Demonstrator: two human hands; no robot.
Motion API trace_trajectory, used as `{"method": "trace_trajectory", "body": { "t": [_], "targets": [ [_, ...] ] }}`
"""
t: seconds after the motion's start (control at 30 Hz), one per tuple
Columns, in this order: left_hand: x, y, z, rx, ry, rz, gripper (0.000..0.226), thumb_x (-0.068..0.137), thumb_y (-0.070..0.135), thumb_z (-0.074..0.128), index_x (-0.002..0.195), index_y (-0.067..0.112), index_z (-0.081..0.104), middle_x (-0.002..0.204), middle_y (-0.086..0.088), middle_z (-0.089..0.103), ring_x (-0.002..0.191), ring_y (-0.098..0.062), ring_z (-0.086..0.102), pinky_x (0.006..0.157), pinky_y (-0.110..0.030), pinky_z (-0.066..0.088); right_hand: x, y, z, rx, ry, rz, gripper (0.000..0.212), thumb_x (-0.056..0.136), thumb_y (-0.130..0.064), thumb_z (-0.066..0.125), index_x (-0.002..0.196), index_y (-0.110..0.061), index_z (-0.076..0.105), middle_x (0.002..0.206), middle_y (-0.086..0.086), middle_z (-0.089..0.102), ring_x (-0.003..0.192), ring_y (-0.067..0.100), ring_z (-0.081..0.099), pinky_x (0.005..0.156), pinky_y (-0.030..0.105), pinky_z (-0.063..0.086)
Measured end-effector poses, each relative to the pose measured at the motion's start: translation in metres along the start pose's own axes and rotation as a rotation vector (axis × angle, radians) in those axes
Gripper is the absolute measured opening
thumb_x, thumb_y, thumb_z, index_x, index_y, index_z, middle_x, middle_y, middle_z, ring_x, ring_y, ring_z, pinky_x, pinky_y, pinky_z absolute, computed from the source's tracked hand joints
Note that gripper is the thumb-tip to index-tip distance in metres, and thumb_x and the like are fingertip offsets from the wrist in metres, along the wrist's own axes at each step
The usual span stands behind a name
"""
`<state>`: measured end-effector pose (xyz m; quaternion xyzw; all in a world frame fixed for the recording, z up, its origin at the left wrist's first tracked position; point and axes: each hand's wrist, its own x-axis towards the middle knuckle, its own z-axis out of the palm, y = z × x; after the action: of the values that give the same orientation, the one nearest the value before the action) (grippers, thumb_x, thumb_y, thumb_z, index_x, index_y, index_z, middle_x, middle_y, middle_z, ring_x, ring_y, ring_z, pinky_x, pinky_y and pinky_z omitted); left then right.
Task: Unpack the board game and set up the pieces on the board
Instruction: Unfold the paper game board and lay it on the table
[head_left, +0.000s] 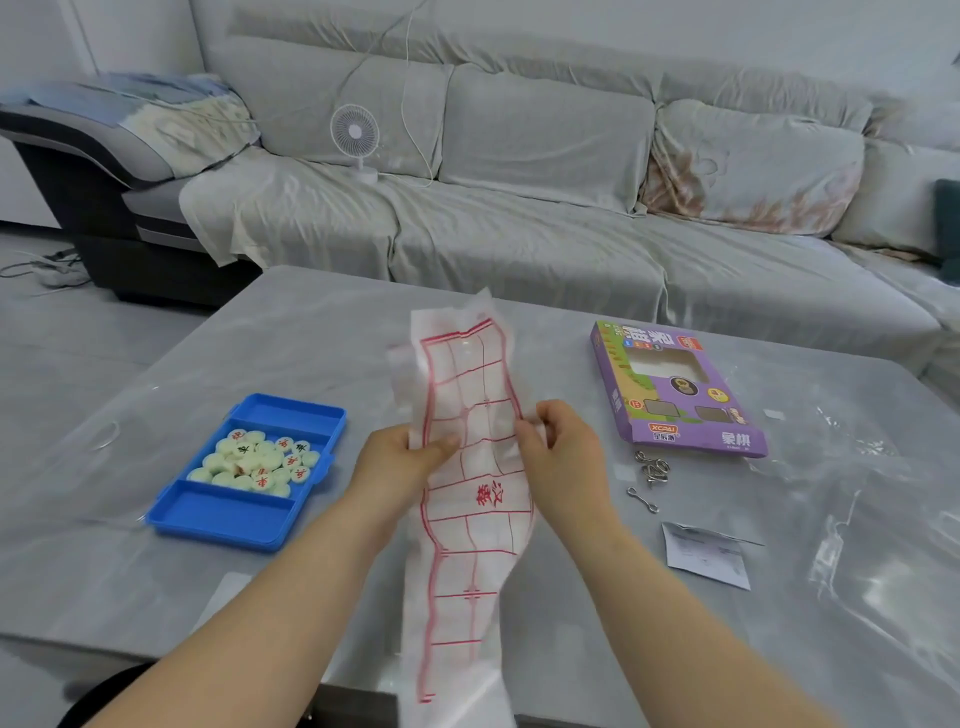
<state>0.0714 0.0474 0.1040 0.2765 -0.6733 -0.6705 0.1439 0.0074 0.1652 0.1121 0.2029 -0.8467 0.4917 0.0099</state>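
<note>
A long grey sofa (545, 156) under loose covers fills the upper half of the frame. Below it a glossy grey table (311, 332) spreads across the lower half.

Down the centre of the frame, from mid-height to the bottom edge, hangs the paper board sheet (467, 519). It is white with a red grid and red characters, not yet spread out, bunched into a narrow wavy strip and lifted off the table. The left hand (400, 457) pinches its left edge, thumb lying across the front and fingers tucked behind. The right hand (566, 447) grips the right edge at about the same height, fingers curled onto the paper.

Crumpled clear plastic (852, 571) lies at the right edge of the frame. Right of centre a flat purple game box (691, 400) with a cut-out window rests on the table. Left of centre sits an open blue tray (228, 509) with three compartments; the round cream game pieces (260, 460), marked in red and dark characters, are heaped in the middle one.

A small white fan (355, 132) stands on the sofa seat, upper centre-left. A creased paper slip (706, 556) lies at lower right, and just below the box are small metal rings (652, 467).
</note>
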Motion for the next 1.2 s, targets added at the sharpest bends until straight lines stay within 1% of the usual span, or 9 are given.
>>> {"method": "trace_trajectory", "body": {
  "t": [0.1, 0.33, 0.43, 0.53, 0.67, 0.8, 0.93, 1.0, 1.2],
  "targets": [
    [0.004, 0.001, -0.015, -0.087, 0.063, -0.029, 0.013, 0.087, 0.017, 0.057, 0.078, 0.025, 0.054, 0.086, 0.002, 0.062, 0.077, -0.013, 0.057, 0.078, -0.027, 0.046, 0.012, 0.009, -0.013, 0.134, 0.035, 0.103, 0.028, 0.088, -0.009, 0.055, 0.064, -0.023, 0.046, 0.055, -0.006, 0.038, 0.043, 0.001, 0.041, 0.045, 0.010, 0.031],
    [0.017, -0.003, -0.056, -0.009, 0.209, 0.016, 0.014, 0.087, 0.015, 0.057, 0.074, 0.021, 0.056, 0.078, 0.004, 0.059, 0.073, -0.012, 0.056, 0.069, -0.025, 0.042, 0.028, 0.034, -0.045, 0.178, 0.083, 0.205, 0.006, 0.087, -0.010, 0.057, 0.081, -0.010, 0.057, 0.071, 0.004, 0.053, 0.066, 0.016, 0.045, 0.059, 0.020, 0.037],
    [0.024, -0.011, -0.070, 0.170, 0.257, 0.056, 0.018, 0.087, 0.018, 0.057, 0.069, 0.014, 0.056, 0.071, -0.002, 0.058, 0.070, -0.021, 0.054, 0.060, -0.025, 0.039, 0.031, 0.042, -0.054, 0.109, 0.099, 0.207, 0.007, 0.087, -0.007, 0.056, 0.080, -0.004, 0.058, 0.067, 0.004, 0.050, 0.062, 0.015, 0.043, 0.054, 0.011, 0.036],
    [0.030, -0.018, -0.074, 0.294, 0.249, 0.088, 0.019, 0.089, 0.022, 0.054, 0.076, 0.008, 0.056, 0.072, -0.008, 0.056, 0.075, -0.021, 0.050, 0.059, -0.028, 0.037, 0.034, 0.053, -0.055, 0.097, 0.085, 0.253, 0.013, 0.085, -0.005, 0.056, 0.075, 0.002, 0.060, 0.071, 0.009, 0.054, 0.070, 0.018, 0.047, 0.066, 0.023, 0.039],
    [0.037, -0.029, -0.067, 0.388, 0.167, 0.097, 0.018, 0.095, 0.029, 0.040, 0.093, 0.016, 0.053, 0.083, 0.003, 0.054, 0.088, -0.019, 0.049, 0.075, -0.026, 0.033, 0.038, 0.063, -0.049, 0.057, 0.096, 0.271, 0.008, 0.087, -0.007, 0.054, 0.084, -0.005, 0.062, 0.081, 0.011, 0.057, 0.078, 0.019, 0.050, 0.075, 0.026, 0.038],
    [0.040, -0.052, -0.079, 0.796, 0.307, 0.197, 0.032, 0.097, 0.019, 0.033, 0.104, 0.004, 0.061, 0.101, -0.015, 0.062, 0.098, -0.032, 0.054, 0.082, -0.039, 0.039, 0.046, 0.077, -0.046, 0.005, 0.128, 0.313, 0.019, 0.088, -0.006, 0.053, 0.093, 0.011, 0.061, 0.082, 0.013, 0.054, 0.079, 0.020, 0.046, 0.068, 0.025, 0.034],
    [0.043, -0.077, -0.088, 1.205, 0.144, 0.148, 0.051, 0.094, 0.033, 0.041, 0.140, 0.014, 0.030, 0.146, -0.005, 0.033, 0.133, -0.021, 0.030, 0.109, -0.034, 0.022, 0.052, 0.090, -0.041, -0.024, 0.170, 0.377, 0.021, 0.089, -0.007, 0.052, 0.101, 0.008, 0.061, 0.099, 0.023, 0.061, 0.091, 0.035, 0.055, 0.081, 0.033, 0.041],
    [0.045, -0.084, -0.088, 1.307, 0.125, 0.144, 0.054, 0.095, 0.034, 0.038, 0.143, 0.019, 0.019, 0.151, -0.002, 0.020, 0.139, -0.018, 0.017, 0.112, -0.031, 0.013, 0.056, 0.096, -0.036, -0.018, 0.177, 0.420, 0.022, 0.089, -0.008, 0.052, 0.102, 0.007, 0.061, 0.103, 0.024, 0.062, 0.097, 0.038, 0.056, 0.085, 0.037, 0.043],
    [0.062, -0.090, -0.098, 1.389, 0.192, 0.128, 0.052, 0.097, 0.016, 0.029, 0.145, 0.019, 0.009, 0.153, 0.000, 0.013, 0.141, -0.015, 0.010, 0.113, -0.029, 0.007, 0.078, 0.105, -0.012, -0.058, 0.142, 0.417, 0.022, 0.089, -0.006, 0.051, 0.096, 0.012, 0.062, 0.088, 0.028, 0.058, 0.078, 0.022, 0.044, 0.064, 0.025, 0.030]
  ]
}}
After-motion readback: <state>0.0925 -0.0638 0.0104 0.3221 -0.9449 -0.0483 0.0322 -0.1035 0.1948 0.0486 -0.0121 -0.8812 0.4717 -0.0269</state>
